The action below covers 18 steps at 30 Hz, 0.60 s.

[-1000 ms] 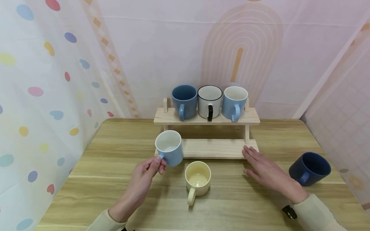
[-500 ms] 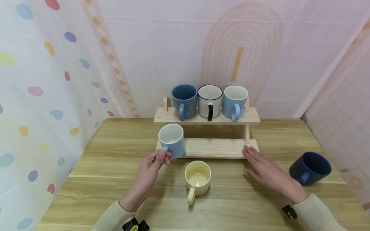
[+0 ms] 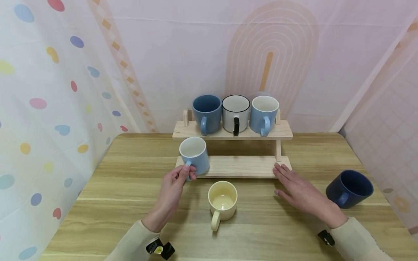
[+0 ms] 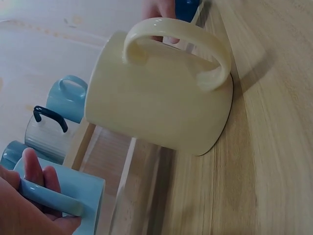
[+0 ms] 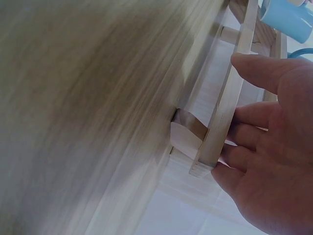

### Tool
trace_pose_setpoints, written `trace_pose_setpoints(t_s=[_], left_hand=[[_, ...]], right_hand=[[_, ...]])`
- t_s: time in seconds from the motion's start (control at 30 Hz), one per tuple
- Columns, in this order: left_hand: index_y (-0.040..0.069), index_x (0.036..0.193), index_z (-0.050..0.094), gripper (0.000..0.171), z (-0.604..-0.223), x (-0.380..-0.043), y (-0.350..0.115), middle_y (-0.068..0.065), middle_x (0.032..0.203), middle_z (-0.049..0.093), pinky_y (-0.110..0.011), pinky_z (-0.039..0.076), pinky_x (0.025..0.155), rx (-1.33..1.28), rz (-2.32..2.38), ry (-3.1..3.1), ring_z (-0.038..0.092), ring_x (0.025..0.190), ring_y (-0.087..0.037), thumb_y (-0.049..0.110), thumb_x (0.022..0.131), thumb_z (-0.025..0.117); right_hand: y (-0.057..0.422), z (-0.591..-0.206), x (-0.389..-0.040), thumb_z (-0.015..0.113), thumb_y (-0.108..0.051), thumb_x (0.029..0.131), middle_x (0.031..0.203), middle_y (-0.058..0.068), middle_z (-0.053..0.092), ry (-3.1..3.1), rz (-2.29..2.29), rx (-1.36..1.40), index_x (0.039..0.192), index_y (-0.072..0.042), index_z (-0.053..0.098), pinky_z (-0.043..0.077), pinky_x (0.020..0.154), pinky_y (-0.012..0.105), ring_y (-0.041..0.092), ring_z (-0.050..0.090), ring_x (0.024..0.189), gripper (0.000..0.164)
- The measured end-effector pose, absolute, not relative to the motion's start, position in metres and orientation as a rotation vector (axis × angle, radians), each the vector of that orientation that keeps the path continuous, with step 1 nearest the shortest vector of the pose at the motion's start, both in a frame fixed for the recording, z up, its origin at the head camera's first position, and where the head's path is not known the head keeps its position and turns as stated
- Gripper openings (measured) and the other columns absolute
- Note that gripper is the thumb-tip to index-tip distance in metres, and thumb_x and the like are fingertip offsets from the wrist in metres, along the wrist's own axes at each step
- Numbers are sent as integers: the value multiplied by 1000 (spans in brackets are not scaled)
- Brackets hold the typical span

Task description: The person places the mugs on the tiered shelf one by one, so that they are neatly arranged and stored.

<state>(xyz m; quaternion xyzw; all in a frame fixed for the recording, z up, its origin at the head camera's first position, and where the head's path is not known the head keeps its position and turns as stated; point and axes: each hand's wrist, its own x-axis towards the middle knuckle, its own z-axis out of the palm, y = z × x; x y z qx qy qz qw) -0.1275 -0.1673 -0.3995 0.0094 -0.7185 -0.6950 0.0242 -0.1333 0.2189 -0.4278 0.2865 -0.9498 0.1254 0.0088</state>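
My left hand pinches the handle of a light blue mug with a white inside. The mug is upright over the left end of the lower board of a two-tier wooden rack; whether it touches the board I cannot tell. In the left wrist view, fingers curl round the handle of that light blue mug. My right hand rests with fairly straight fingers on the right end of the lower board. The right wrist view has the right hand at the board's edge.
On the upper board stand a blue mug, a white mug with a black handle and another light blue mug. A pale yellow mug stands before the rack. Beside the right forearm is a dark navy mug.
My left hand has carried the light blue mug forward and slightly right, over the lower board. The right hand stays on the rack.
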Motion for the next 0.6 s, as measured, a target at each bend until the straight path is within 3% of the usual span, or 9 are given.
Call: trace_pose_setpoints(t_s=[0.6], left_hand=[[-7,117,69,33,-414,-134,-160,-6,94,76,-41,38,109,23,-2107,-2296,58,116,-19,21,110,52]], right_hand=[[218,-428,-132,70,-22,100,161,27,37,-2973,400,880,151,9,44,36,114,62,47,36,147,65]])
